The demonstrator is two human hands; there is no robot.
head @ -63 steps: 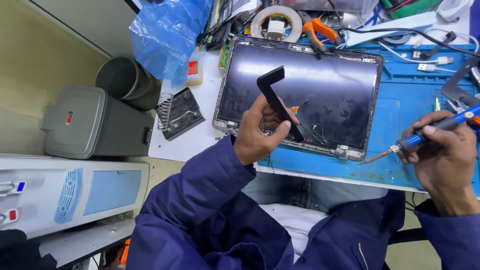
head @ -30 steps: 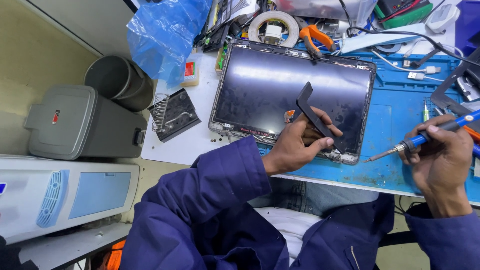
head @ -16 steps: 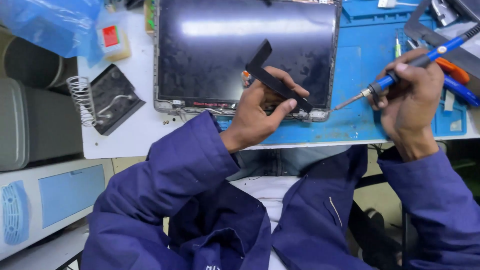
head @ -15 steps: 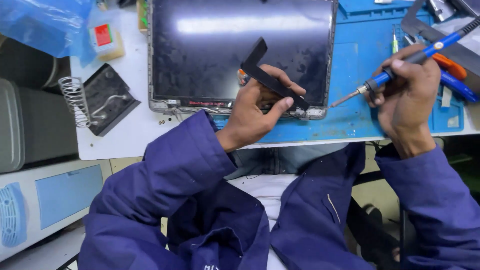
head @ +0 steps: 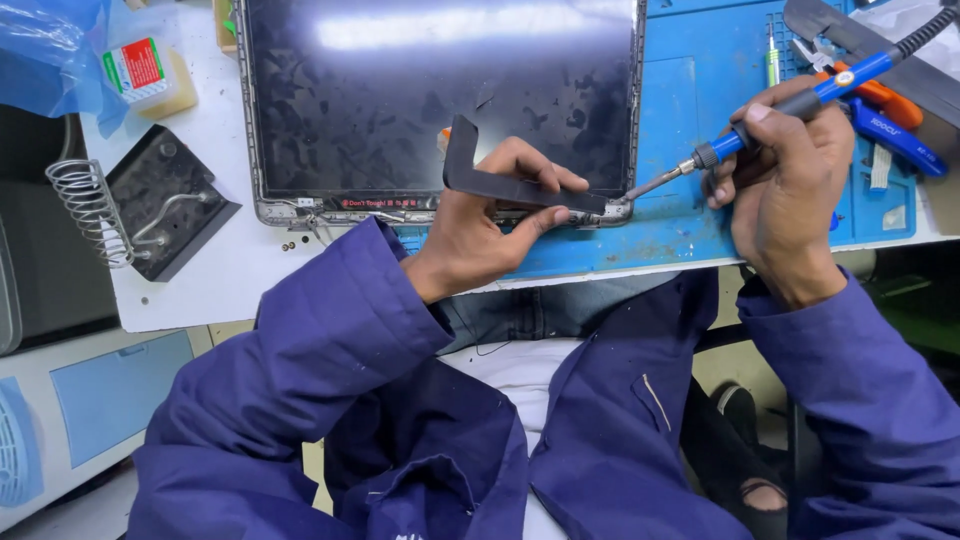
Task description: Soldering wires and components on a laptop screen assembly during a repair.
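Holding a blue soldering iron (head: 800, 100) like a pen, the right hand (head: 790, 190) has its fingers wrapped tight around the handle. The thin metal tip points down and to the left, right at the bottom right corner of the laptop screen panel (head: 440, 90). The tip looks like it is touching that corner or is just beside it; it is too small to tell for sure. The left hand (head: 480, 230) is closed around a black bent strip (head: 510, 180), with the thumb under it and the fingers over it. The strip lies along the bottom edge of the panel, and its far end comes close to the same corner, near the iron's tip. So the work in hand seems to be on that corner, with one hand keeping the strip in place while the other brings the hot tip in. I think the next move needs a very steady right hand and a small, careful touch, because the dark glass is so close. The panel lies flat on the white table (head: 230, 270) and partly on a blue mat (head: 700, 80). A wire coil stand (head: 95, 210) sits off to the left, well apart from both hands.
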